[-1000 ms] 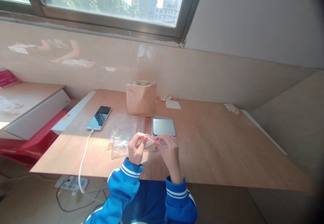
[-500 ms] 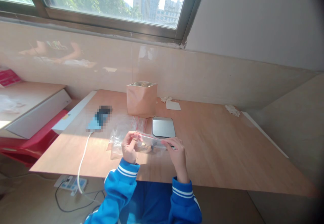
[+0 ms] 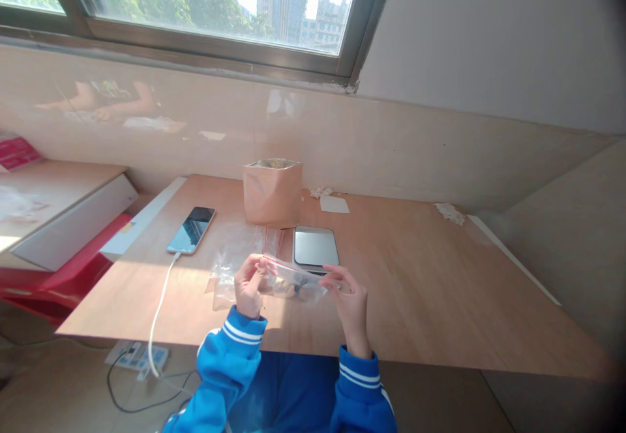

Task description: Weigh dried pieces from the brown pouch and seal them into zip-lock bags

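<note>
A clear zip-lock bag [image 3: 298,283] with a red seal line is stretched between my hands above the table. Some small brown and dark pieces show inside or behind it; I cannot tell which. My left hand [image 3: 250,283] pinches its upper left corner between thumb and fingers. At the right end, the thumb and fingers of my right hand [image 3: 349,293] close on the bag's edge. Just beyond the bag lies a flat scale [image 3: 316,246] with a silver top. More clear zip-lock bags [image 3: 229,257] lie under and behind my left hand.
An upright brown paper pouch [image 3: 272,195], open at the top, stands at the back. A phone [image 3: 192,231] with a white cable [image 3: 161,299] lies at the left. Paper scraps [image 3: 335,205] rest near the wall. Left is a red stool [image 3: 63,276].
My right hand has slid to the right along the seal, to the end of the bag. My left hand keeps its hold in nearly the same place.
</note>
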Motion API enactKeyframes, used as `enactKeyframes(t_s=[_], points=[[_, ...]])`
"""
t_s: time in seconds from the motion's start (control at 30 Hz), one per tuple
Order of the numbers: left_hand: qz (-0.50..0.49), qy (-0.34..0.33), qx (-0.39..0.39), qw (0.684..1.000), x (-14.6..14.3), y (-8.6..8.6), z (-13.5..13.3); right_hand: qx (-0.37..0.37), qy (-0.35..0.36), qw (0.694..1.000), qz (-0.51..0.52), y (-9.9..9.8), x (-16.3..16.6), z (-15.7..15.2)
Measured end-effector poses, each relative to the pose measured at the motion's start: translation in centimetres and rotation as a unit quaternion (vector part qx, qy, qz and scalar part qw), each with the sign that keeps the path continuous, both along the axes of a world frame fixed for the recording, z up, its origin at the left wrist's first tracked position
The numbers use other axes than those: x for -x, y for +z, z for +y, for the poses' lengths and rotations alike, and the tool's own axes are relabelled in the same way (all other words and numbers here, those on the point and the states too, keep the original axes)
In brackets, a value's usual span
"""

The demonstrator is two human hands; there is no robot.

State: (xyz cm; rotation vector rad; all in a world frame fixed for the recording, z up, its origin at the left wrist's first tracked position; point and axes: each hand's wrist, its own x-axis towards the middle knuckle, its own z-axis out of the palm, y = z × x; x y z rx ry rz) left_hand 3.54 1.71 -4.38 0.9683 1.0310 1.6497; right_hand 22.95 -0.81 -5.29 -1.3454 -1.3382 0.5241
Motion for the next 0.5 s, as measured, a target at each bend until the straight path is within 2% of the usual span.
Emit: enactKeyframes(t_s=[0.13, 0.27, 0.37, 0.5], points=[[-0.011, 0.016, 0.005, 1.0, 0.2, -0.3, 0.3, -0.021, 0.033, 0.999, -0.002, 0.2, 0.0, 0.0], [-0.036, -0.004, 0.03, 0.999, 0.2, -0.8, 0.7, -0.01, 0.007, 1.0, 0.0, -0.3, -0.3, 0.1], [-0.025, -0.081, 0.06, 0.995, 0.1, -0.5, 0.9, 0.011, -0.053, 0.998, 0.012, -0.8, -1.0, -0.1], [0.128, -0.225, 0.042, 0.965, 0.2, 0.2, 0.5, 0.043, -0.113, 0.991, 0.052, -0.1, -3.3, -0.5]])
